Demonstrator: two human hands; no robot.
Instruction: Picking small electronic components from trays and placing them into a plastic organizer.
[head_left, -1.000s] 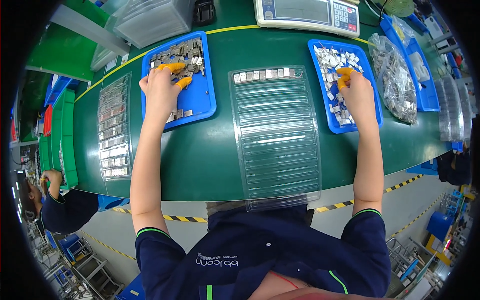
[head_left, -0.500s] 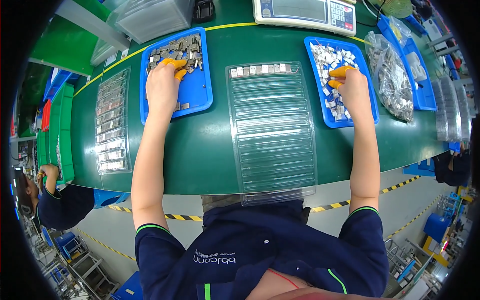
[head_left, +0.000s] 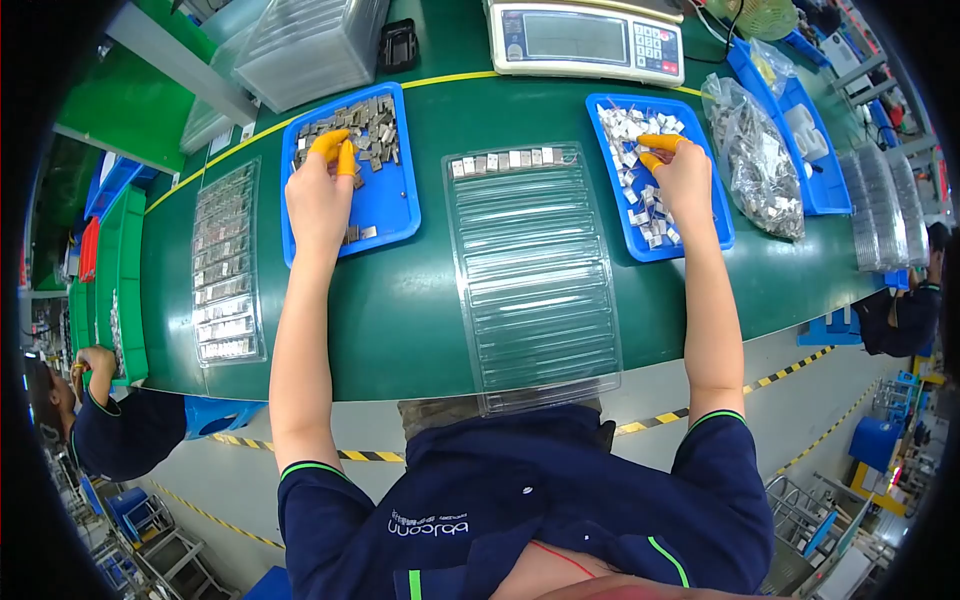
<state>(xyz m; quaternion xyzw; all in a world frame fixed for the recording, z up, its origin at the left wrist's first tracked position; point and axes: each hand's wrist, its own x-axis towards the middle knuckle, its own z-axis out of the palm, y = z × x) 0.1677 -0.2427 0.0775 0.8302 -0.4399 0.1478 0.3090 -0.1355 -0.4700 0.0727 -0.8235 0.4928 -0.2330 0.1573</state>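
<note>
My left hand (head_left: 319,200), in yellow finger cots, is over the left blue tray (head_left: 384,215), beside a heap of small grey metal connector shells (head_left: 372,128). Its thumb and forefinger tips are pinched close together; whatever they hold is too small to make out. On the other side, my right hand (head_left: 684,182), also in yellow cots, reaches over the right blue tray (head_left: 722,232) of small white-and-metal connector pieces (head_left: 625,125). Its thumb and finger are a little apart, with nothing visible between them. Between the trays lies a clear slotted plastic tray (head_left: 535,290), its top slot holding a row of connectors (head_left: 507,160).
A filled clear tray (head_left: 226,265) lies at left, near green bins (head_left: 122,275). Along the back are stacked plastic trays (head_left: 310,50) and a scale (head_left: 588,42). A bag of parts (head_left: 760,165) sits at right. A co-worker (head_left: 125,420) is at far left.
My left fingers have shifted slightly left over the shells, now pointing more upright. My right hand has moved toward the upper left of its tray. The whole view has shifted a little.
</note>
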